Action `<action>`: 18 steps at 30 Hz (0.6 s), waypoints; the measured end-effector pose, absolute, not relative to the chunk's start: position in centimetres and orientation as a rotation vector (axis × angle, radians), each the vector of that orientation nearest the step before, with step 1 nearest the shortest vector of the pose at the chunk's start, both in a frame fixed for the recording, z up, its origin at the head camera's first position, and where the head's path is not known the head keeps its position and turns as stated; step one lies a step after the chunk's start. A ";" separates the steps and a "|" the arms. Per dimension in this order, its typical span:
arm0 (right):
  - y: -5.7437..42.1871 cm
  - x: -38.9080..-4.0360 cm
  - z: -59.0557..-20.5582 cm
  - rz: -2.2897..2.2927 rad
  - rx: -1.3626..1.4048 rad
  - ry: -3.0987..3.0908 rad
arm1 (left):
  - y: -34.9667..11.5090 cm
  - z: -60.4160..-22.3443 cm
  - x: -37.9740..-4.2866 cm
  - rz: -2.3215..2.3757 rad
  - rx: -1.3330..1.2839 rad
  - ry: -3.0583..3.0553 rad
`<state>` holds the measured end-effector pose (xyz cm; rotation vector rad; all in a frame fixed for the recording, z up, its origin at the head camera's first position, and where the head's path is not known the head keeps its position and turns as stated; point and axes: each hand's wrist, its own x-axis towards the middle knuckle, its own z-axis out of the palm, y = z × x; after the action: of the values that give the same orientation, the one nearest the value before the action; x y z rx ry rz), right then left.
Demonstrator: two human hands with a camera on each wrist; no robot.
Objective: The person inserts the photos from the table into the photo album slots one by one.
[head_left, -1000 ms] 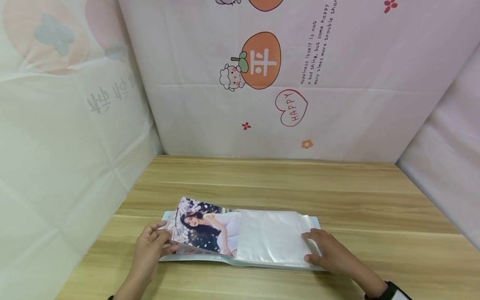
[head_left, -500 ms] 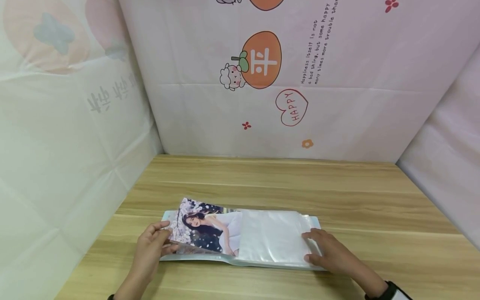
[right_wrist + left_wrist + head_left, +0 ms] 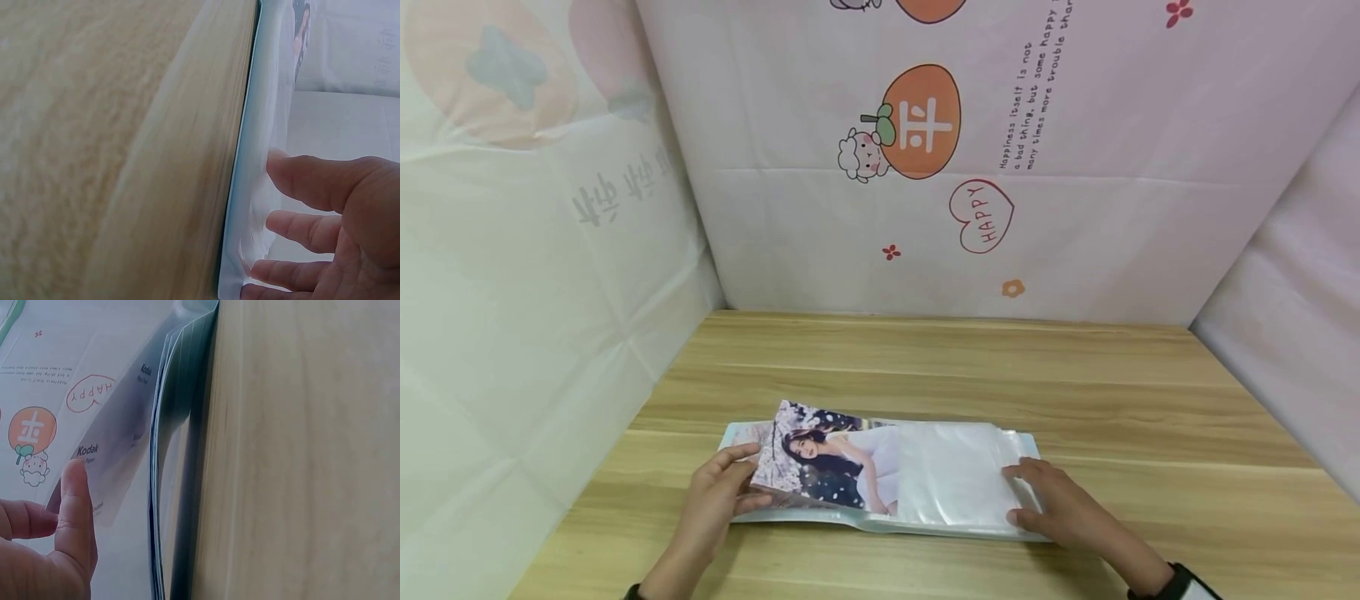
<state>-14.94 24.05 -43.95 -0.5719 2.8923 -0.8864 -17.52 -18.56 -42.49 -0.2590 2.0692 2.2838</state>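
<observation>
A photo (image 3: 838, 458) of a person in a white dress among blossoms is held at its left edge between my left thumb and fingers, its left end tilted up. Its right end overlaps the clear pocket page (image 3: 951, 475) of an open photo album with a pale blue cover (image 3: 797, 517). The left wrist view shows the photo's back (image 3: 115, 434), printed "Kodak", with my left hand (image 3: 56, 544) at its edge. My right hand (image 3: 1060, 504) rests spread on the album's right end, thumb and fingertips touching the plastic, as the right wrist view also shows.
The album lies on a wood-grain table (image 3: 955, 367). Behind it hangs a white printed cloth (image 3: 820, 225), with cloth walls at the left (image 3: 527, 333) and right (image 3: 1300, 283). Another picture (image 3: 751, 433) shows under the photo on the album's left side.
My left hand and the photo have shifted to the right, the photo covering more of the pocket page. The right hand has stayed in place on the album.
</observation>
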 end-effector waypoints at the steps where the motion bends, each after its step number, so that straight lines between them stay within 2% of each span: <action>1: 24.0 -14.9 -43.9 -0.887 -0.569 2.892 | -18.5 -42.5 -17.5 2.277 -0.261 2.072; 18: 24.0 -14.8 -43.9 -0.873 -0.572 2.895 | -17.5 -43.1 -17.9 2.174 -0.186 2.094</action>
<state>-14.84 23.99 -43.88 -0.5718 2.8954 -0.8735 -17.92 -17.48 -43.09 -0.1859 2.0937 2.1744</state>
